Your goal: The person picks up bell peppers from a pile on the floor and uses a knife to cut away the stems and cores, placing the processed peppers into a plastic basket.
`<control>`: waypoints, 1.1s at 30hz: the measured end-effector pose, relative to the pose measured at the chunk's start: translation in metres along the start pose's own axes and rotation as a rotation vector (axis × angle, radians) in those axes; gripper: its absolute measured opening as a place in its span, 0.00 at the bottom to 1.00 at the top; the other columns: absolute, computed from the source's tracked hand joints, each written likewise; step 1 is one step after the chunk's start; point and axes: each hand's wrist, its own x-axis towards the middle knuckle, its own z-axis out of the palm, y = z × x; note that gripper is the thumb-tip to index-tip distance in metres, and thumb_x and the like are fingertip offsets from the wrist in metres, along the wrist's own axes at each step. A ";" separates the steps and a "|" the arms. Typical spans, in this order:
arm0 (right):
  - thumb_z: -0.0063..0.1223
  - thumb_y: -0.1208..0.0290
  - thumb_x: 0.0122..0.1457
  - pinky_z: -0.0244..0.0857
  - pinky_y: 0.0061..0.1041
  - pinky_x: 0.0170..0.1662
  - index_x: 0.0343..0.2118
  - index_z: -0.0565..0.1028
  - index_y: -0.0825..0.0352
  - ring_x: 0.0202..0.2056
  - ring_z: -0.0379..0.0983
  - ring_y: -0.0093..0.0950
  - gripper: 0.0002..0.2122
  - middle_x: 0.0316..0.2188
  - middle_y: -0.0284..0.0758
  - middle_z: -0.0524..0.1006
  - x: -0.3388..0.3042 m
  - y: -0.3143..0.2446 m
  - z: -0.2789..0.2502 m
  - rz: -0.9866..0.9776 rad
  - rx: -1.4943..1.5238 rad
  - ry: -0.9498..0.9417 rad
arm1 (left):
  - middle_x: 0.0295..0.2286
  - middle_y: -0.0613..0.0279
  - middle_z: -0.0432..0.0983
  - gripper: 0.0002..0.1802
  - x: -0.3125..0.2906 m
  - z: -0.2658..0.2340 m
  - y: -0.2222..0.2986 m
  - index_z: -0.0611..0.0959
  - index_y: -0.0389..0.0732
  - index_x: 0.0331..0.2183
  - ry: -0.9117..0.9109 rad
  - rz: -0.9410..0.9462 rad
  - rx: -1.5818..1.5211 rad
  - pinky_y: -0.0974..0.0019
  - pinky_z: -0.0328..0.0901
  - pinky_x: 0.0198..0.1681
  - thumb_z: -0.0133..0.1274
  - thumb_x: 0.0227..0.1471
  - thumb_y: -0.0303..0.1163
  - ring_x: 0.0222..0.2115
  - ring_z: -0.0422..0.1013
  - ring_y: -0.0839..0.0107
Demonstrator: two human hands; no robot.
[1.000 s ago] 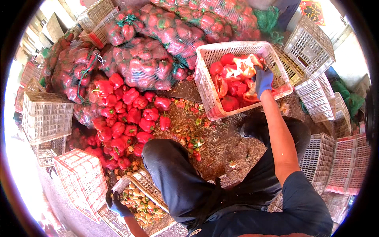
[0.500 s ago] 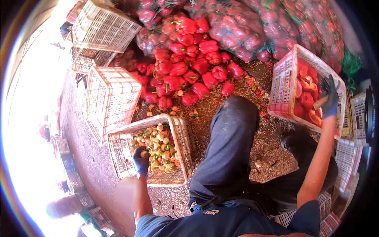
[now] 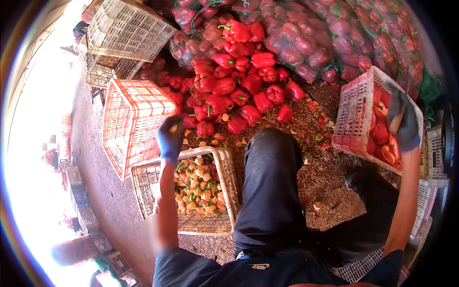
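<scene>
While I watch through the head camera, a tan handle (image 3: 396, 120) sits in the grip of the right hand (image 3: 404, 123), whose fingers I see closed around it; blur keeps me from telling what is at the handle's end. That gloved hand is over the right part of a pale crate (image 3: 351, 107), where cut red peppers (image 3: 380, 130) lie, one showing its orange inside by the near edge. The crate is beyond the right knee, on the right side of the floor (image 3: 107, 179).

I see the left hand (image 3: 169, 137), also gloved, with its fingers bent. A small tan patch shows there, but I cannot tell whether it holds anything. In my view it appears just past the far edge of a stem crate (image 3: 205, 228), which is partly filled with pepper stems (image 3: 200, 186) and stands beside the left knee.

To its left, a red-and-white crate (image 3: 136, 119) stands just beside the stem crate's far left corner. Whole red peppers (image 3: 251, 86) are heaped beyond, with scraps (image 3: 319, 115) strewn right of the heap. Farther out, I have net bags (image 3: 306, 43) of peppers behind the heap and stacked crates (image 3: 129, 31) at the upper left.
</scene>
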 end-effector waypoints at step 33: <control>0.78 0.63 0.48 0.68 0.27 0.55 0.65 0.66 0.72 0.51 0.73 0.22 0.42 0.53 0.35 0.78 -0.080 0.055 0.099 -0.657 -1.021 -0.246 | 0.36 0.66 0.81 0.32 -0.028 0.203 0.300 0.80 0.33 0.52 -1.139 0.113 -0.719 0.72 0.70 0.33 0.66 0.56 0.48 0.30 0.74 0.79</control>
